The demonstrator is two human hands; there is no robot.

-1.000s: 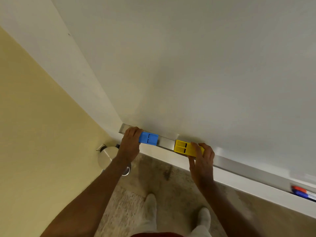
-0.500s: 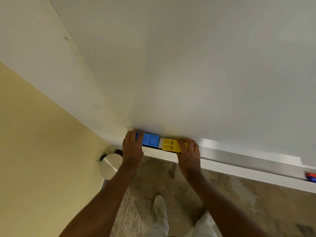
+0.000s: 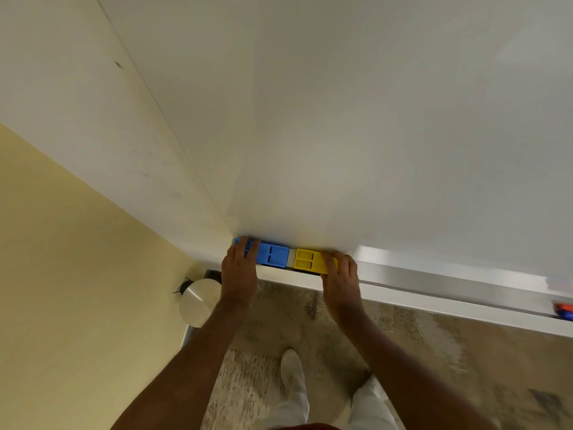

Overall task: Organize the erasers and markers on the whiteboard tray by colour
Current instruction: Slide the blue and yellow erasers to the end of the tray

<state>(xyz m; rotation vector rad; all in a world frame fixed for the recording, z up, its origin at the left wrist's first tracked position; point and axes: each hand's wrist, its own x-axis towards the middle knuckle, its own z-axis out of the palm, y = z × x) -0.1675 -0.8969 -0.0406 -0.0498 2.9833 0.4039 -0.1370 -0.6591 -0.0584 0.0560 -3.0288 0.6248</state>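
A blue eraser [image 3: 273,254] lies at the far left end of the metal whiteboard tray [image 3: 434,276]. My left hand [image 3: 239,271] grips its left end, fingers over the top. A yellow eraser [image 3: 307,259] lies just right of it with a narrow gap of bare tray between them. My right hand [image 3: 339,280] holds the yellow eraser's right end. At the far right edge of the view, red and blue markers [image 3: 564,310] lie on the tray, mostly cut off.
The whiteboard [image 3: 387,135] rises above the tray and meets a yellow wall [image 3: 62,274] at the left corner. A round metal bin [image 3: 198,301] stands on the floor below the corner. My feet stand on mottled carpet [image 3: 449,361].
The yellow eraser has slid left along the tray with my right hand until it sits close beside the blue one. The view has swung to the right; my left hand stays on the blue eraser.
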